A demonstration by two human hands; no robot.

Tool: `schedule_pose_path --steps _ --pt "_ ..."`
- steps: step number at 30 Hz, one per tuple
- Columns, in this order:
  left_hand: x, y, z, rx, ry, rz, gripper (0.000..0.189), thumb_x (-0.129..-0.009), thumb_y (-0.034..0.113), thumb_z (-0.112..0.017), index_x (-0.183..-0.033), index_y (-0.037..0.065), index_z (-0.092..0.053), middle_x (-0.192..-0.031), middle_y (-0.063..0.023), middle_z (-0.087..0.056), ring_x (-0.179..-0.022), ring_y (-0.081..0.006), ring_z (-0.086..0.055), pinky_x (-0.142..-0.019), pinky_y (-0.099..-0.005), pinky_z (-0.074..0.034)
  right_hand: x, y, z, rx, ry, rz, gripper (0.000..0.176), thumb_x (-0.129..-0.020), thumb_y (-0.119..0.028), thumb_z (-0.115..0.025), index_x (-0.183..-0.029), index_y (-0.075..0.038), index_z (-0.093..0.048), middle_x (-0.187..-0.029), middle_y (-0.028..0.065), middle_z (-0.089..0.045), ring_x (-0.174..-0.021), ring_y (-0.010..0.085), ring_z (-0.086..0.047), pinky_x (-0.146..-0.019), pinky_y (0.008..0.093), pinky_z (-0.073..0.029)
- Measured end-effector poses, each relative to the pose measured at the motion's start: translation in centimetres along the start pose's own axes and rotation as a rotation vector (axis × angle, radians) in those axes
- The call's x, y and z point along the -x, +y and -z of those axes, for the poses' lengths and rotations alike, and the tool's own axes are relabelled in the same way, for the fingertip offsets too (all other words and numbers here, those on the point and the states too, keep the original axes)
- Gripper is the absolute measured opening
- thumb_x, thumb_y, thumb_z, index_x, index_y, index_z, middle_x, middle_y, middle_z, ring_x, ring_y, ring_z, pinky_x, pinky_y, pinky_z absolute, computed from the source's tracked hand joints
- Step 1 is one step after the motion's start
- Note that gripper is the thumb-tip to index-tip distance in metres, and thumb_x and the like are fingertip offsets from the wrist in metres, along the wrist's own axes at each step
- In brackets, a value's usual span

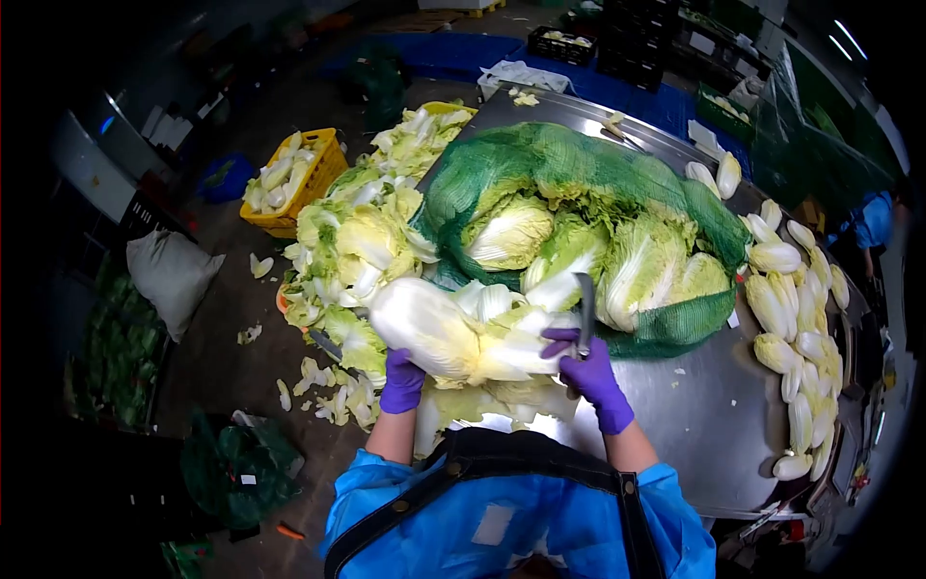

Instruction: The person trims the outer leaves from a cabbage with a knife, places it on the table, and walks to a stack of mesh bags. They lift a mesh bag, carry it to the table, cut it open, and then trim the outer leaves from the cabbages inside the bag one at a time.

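Note:
My left hand, in a purple glove, grips a Chinese cabbage from below at its near side. The cabbage is pale, with its white base to the left. A loosened outer leaf spreads from it towards my right hand. My purple-gloved right hand is closed around a knife, its dark blade pointing up and away from me. Some of its fingers reach to the leaf's edge. Just beyond lies a green net sack with several whole Chinese cabbages in its opening.
Trimmed leaves heap up along the left table edge, with scraps on the floor. A yellow crate of cabbage pieces stands farther left. Peeled cabbages line the metal table's right side. Another person's blue sleeve shows at far right.

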State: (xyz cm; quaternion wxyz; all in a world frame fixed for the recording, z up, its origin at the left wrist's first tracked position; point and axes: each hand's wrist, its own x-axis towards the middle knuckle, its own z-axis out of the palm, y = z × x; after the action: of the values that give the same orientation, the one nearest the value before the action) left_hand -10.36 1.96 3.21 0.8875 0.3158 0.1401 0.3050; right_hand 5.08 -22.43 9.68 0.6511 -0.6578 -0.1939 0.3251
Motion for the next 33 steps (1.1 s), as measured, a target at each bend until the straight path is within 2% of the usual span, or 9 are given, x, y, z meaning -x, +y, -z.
schedule_pose_path --steps 6,10,12,15,18,20,21,23,33 --pt "-1.6 1.2 1.6 0.115 0.287 -0.213 0.078 -0.07 0.05 -0.053 -0.131 0.007 -0.032 -0.128 -0.0138 -0.042 -0.114 -0.034 -0.043 -0.099 -0.0476 -0.032 -1.1 9.1 4.4 0.294 0.181 -0.035 0.042 -0.065 -0.001 -0.052 -0.107 0.0 -0.057 -0.081 0.0058 -0.063 -0.059 0.0137 -0.057 -0.054 0.0253 -0.048" --pt "-1.8 0.0 -1.5 0.292 -0.122 -0.149 0.084 -0.071 0.064 -0.047 -0.135 0.013 -0.027 -0.136 -0.0149 -0.032 -0.121 -0.0349 -0.035 -0.101 -0.0502 -0.027 -0.1 1.6 0.4 0.334 -0.015 -0.059 0.061 -0.066 -0.016 -0.074 -0.12 -0.003 -0.049 -0.11 0.0112 -0.058 -0.084 0.0171 -0.059 -0.076 0.0287 -0.047" --pt "-1.9 -1.3 -2.5 0.372 -0.41 -0.148 0.079 -0.075 0.065 -0.04 -0.135 0.015 -0.028 -0.137 -0.0146 -0.031 -0.122 -0.0344 -0.034 -0.102 -0.0511 -0.026 -0.3 1.9 -2.0 0.156 -0.231 0.097 0.071 -0.062 -0.011 -0.074 -0.126 -0.006 -0.045 -0.118 0.0057 -0.053 -0.084 0.0095 -0.052 -0.064 0.0234 -0.046" --pt "-1.7 -1.2 -6.0 0.282 -0.532 -0.071 0.108 -0.054 0.065 -0.067 -0.137 0.013 -0.021 -0.14 -0.0174 -0.022 -0.126 -0.0361 -0.027 -0.104 -0.0501 -0.024 0.0 3.1 -4.5 0.084 -0.264 0.182 0.088 -0.061 -0.013 -0.079 -0.133 -0.004 -0.031 -0.123 0.0066 -0.047 -0.1 0.0127 -0.051 -0.085 0.0261 -0.042" --pt "-1.2 -0.8 -6.0 0.072 -0.402 -0.045 0.082 -0.075 0.06 -0.048 -0.137 0.013 -0.021 -0.139 -0.0156 -0.026 -0.126 -0.0359 -0.027 -0.105 -0.0496 -0.021 0.4 2.1 -5.1 -0.269 -0.142 0.112 0.087 -0.062 -0.016 -0.079 -0.133 -0.003 -0.031 -0.122 0.0066 -0.048 -0.108 0.0131 -0.047 -0.093 0.0283 -0.037" --pt "-1.1 -0.8 -2.8 -0.076 -0.428 -0.003 0.084 -0.072 0.042 -0.063 -0.136 0.008 -0.021 -0.136 -0.0153 -0.03 -0.124 -0.0335 -0.031 -0.104 -0.0465 -0.026 0.4 1.8 -3.7 -0.08 -0.126 0.019 0.087 -0.062 -0.014 -0.078 -0.134 -0.002 -0.03 -0.126 0.007 -0.046 -0.113 0.0133 -0.043 -0.096 0.0288 -0.035" --pt "-0.8 -1.5 -3.4 -0.137 -0.075 0.064 0.085 -0.062 0.02 -0.072 -0.132 0.004 -0.026 -0.13 -0.0135 -0.039 -0.119 -0.0285 -0.039 -0.1 -0.0415 -0.033 0.1 1.8 -3.1 0.005 -0.178 0.139 0.087 -0.062 -0.013 -0.078 -0.133 -0.002 -0.03 -0.128 0.0094 -0.043 -0.116 0.0157 -0.042 -0.097 0.0298 -0.034" --pt "-0.5 -1.1 -4.2 -0.265 -0.084 0.081 0.086 -0.058 0.018 -0.075 -0.13 0.004 -0.03 -0.125 -0.0117 -0.043 -0.114 -0.0258 -0.043 -0.096 -0.0394 -0.036 0.2 0.2 -2.4 0.202 -0.186 0.24 0.086 -0.062 -0.013 -0.078 -0.133 -0.003 -0.031 -0.133 0.0122 -0.039 -0.122 0.0188 -0.037 -0.099 0.0317 -0.031" --pt "0.3 -1.3 -6.8 -1.01 -0.476 -0.144 0.093 -0.045 0.022 -0.085 -0.125 0.003 -0.041 -0.116 -0.0116 -0.051 -0.106 -0.0222 -0.05 -0.094 -0.0354 -0.038 0.0 -2.5 -2.4 0.505 -0.162 0.304 0.066 -0.063 -0.021 -0.071 -0.122 -0.006 -0.048 -0.095 0.0149 -0.062 -0.077 0.0223 -0.062 -0.072 0.03 -0.048"
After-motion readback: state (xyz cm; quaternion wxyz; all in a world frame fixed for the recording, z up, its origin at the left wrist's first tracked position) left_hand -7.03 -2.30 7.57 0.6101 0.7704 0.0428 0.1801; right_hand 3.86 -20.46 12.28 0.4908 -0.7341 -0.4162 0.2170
